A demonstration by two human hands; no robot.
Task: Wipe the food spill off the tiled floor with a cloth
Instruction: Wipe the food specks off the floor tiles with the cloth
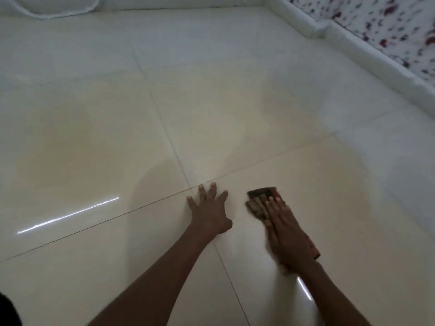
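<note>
The head camera looks down on a pale, glossy tiled floor (pixel 94 137), where 2 bare forearms reach forward from the bottom edge of the view.

The right hand (pixel 286 228) lies flat with straight fingers on a dark, brownish cloth (pixel 259 198), pressing it to the floor. The cloth pokes out beyond the fingertips and shows again as a reddish edge by the wrist. The hand is blurred, which suggests a wiping stroke.

The left hand (pixel 208 208) rests beside it, palm down and fingers spread wide, holding nothing. It sits just where 2 grout lines cross and likely props up the person's weight while leaning forward.

No food spill is clearly visible; it may be under the cloth, or too faint to make out.

A white skirting (pixel 353 45) runs along the floor's far right edge, below a speckled wall (pixel 400 24).
</note>
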